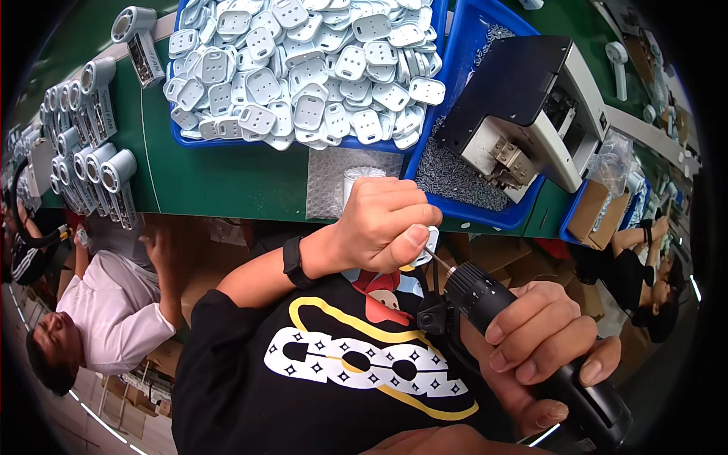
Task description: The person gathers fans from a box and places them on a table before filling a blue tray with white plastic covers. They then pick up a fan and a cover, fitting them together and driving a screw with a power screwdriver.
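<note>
My left hand, wearing a black wristband, is closed round a white handheld fan, mostly hidden by the fingers. The fan's rounded head shows beyond the knuckles, over a sheet of bubble wrap. A small white plate peeks out at the other side of the fist. In my right hand is a black electric screwdriver, gripped round its body. Its thin bit points up and left to the plate beside my left thumb; whether it touches a screw is hidden.
A blue tray heaped with white plates lies on the green table. Right of it, a blue bin holds loose screws and a black-and-white screw feeder. Several white fans stand at left. Co-workers sit on both sides.
</note>
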Motion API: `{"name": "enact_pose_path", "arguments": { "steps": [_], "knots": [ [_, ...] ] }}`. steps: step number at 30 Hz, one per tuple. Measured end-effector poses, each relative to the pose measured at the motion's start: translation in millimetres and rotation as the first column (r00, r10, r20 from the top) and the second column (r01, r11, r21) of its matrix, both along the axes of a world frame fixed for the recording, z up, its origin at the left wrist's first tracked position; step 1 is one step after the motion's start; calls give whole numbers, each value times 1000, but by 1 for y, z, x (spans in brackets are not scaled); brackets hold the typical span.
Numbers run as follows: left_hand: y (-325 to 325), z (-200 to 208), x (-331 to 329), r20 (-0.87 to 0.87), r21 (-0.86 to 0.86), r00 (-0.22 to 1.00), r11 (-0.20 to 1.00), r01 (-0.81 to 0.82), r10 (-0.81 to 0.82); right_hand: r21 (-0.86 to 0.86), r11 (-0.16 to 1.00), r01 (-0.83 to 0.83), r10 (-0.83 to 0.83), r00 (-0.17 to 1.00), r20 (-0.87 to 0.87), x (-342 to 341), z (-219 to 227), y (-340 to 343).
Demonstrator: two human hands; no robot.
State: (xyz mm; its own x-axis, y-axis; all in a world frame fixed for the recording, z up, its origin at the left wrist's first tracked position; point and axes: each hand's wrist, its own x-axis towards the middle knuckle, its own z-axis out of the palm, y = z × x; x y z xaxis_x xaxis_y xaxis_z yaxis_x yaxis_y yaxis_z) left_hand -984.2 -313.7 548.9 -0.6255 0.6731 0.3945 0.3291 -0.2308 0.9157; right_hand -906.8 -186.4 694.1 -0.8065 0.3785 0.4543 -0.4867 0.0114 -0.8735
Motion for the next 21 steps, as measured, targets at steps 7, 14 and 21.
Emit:
{"name": "enact_pose_path", "arguments": {
  "steps": [7, 14, 21],
  "knots": [
    [4, -1, 1, -6, -2, 1000, 1000, 2, -2, -47, 993, 111, -115, 988, -100, 2, -11, -12],
    [4, -1, 5, -1, 1, 1000, 1000, -24, 24, -63, 883, 466, -470, 870, -151, -9, -13, 8],
    [7, -4, 4, 1, -3, 1000, 1000, -17, 17, -14, 936, 353, -352, 935, 32, -5, -51, 54]
  ]
}}
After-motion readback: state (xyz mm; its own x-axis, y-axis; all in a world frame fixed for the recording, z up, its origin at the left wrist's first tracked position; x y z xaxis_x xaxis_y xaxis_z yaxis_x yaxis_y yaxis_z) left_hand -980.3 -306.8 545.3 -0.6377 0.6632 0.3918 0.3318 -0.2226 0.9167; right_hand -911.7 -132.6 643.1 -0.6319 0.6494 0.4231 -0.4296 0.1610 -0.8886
